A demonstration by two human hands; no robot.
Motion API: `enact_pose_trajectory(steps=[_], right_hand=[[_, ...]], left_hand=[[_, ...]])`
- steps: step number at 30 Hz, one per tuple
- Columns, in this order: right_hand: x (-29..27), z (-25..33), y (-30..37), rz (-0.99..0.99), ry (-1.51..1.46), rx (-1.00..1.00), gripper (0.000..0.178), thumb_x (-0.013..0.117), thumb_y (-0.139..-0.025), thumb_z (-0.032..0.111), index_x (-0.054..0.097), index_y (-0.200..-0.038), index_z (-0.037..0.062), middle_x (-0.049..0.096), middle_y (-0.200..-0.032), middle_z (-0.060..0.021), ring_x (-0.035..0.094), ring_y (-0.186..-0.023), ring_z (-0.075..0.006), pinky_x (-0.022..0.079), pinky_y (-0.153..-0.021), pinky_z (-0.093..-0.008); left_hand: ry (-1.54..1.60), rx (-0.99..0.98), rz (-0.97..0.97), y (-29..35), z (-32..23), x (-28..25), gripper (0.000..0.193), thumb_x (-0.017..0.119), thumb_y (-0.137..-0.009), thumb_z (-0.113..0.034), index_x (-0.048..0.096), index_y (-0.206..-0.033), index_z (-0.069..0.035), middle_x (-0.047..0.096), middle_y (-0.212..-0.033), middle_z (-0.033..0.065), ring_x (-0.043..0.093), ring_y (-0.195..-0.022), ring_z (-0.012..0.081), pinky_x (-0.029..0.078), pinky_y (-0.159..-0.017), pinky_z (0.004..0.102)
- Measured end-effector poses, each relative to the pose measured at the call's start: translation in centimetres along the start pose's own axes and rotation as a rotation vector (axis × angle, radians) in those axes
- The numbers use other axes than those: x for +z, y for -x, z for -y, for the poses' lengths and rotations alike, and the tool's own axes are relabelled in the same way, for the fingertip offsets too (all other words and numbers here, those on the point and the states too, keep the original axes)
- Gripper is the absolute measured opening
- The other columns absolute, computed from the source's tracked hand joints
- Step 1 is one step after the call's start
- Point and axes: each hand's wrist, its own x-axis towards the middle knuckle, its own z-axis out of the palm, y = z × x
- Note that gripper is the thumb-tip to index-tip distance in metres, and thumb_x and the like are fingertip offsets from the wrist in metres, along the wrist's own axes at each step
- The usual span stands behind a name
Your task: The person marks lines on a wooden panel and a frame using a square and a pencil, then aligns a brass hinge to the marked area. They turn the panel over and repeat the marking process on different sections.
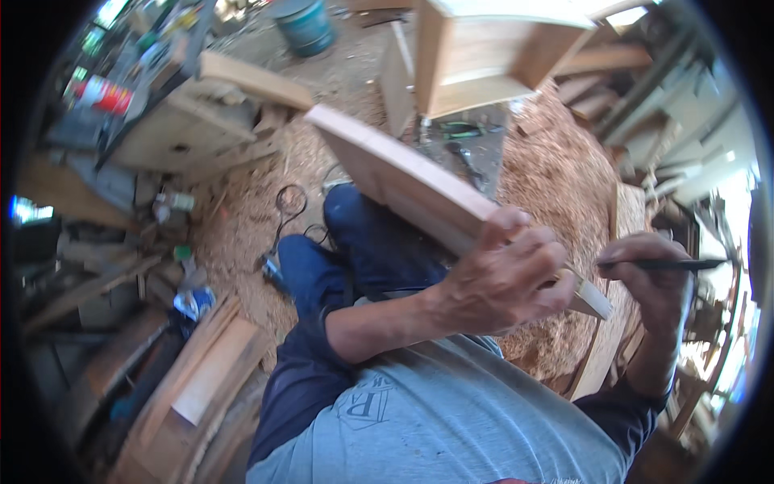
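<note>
A long, pale wooden board point(403, 165) slants across my lap, from the far left down to the near right. Its near end is in the grip of my left hand point(512, 278), with the fingers bent over the edge. Those fingers hide part of the board, and whether they pinch anything else I cannot make out. To the right, past the board's end, my right hand point(649, 282) is closed on a slim black pen-like marker point(681, 264). The marker points outward to the right, apart from the board.
A wooden box-like piece point(500, 56) stands ahead on a dark bench, with pliers point(461, 129) beside it. Wood shavings point(556, 177) cover the ground. A blue-green bucket point(302, 28) stands far off; a cluttered wooden bench point(185, 129) is at left. Timber planks point(205, 379) lie at the lower left.
</note>
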Motion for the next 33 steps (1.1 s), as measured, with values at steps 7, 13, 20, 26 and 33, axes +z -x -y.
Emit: enact_pose_trajectory(steps=[7,13,20,26,33], right_hand=[[1.8,1.2,-2.3,0.079,0.226,0.052,0.023,0.063,-0.098,0.008,0.067,-0.117,-0.0038,0.074,-0.1,-0.0157,0.073,-0.093,-0.0208,0.058,-0.08,-0.0321],[6.8,1.8,-6.8,0.381,0.362,-0.029,0.048,0.079,-0.088,0.032,0.065,-0.12,-0.0024,0.071,-0.095,-0.0183,0.074,-0.092,-0.0295,0.057,-0.078,-0.0378],[9.6,0.7,-9.8,0.478,0.665,-0.103,0.035,0.081,-0.083,0.029,0.061,-0.092,0.0013,0.061,-0.075,-0.0217,0.063,-0.073,-0.0432,0.047,-0.066,-0.0478],[3.1,-1.2,-11.1,0.281,0.866,-0.555,0.028,0.081,-0.084,0.027,0.067,-0.094,0.004,0.065,-0.084,-0.017,0.063,-0.075,-0.0335,0.05,-0.072,-0.0411],[-5.3,6.6,-3.0,-0.044,0.978,0.306,0.051,0.074,-0.088,0.031,0.065,-0.127,-0.0018,0.071,-0.105,-0.013,0.068,-0.096,-0.0207,0.053,-0.088,-0.0348]], left_hand=[[0.126,0.073,-0.062,0.4,0.6,0.0,0.014,0.071,-0.086,-0.018,0.064,-0.098,-0.017,0.053,-0.104,0.0063,0.063,-0.106,0.0231,0.039,-0.105,0.0583],[0.15,0.112,-0.196,7.0,0.9,-4.1,0.019,0.072,-0.084,-0.014,0.062,-0.099,-0.009,0.06,-0.111,0.0104,0.065,-0.114,0.028,0.045,-0.107,0.058],[-0.068,-0.606,-0.159,23.0,2.4,-11.1,0.023,0.074,-0.085,0.001,0.064,-0.105,-0.005,0.07,-0.113,0.0164,0.068,-0.104,0.0308,0.056,-0.09,0.0433],[-0.109,-1.053,-0.427,32.2,1.4,-12.2,0.009,0.065,-0.097,-0.002,0.061,-0.105,0.0,0.068,-0.106,0.0161,0.069,-0.09,0.0268,0.057,-0.083,0.0371],[-0.057,-1.029,-0.396,34.1,4.3,-12.7,0.01,0.064,-0.098,-0.003,0.06,-0.105,0.003,0.066,-0.106,0.0146,0.066,-0.086,0.0221,0.057,-0.079,0.035]])
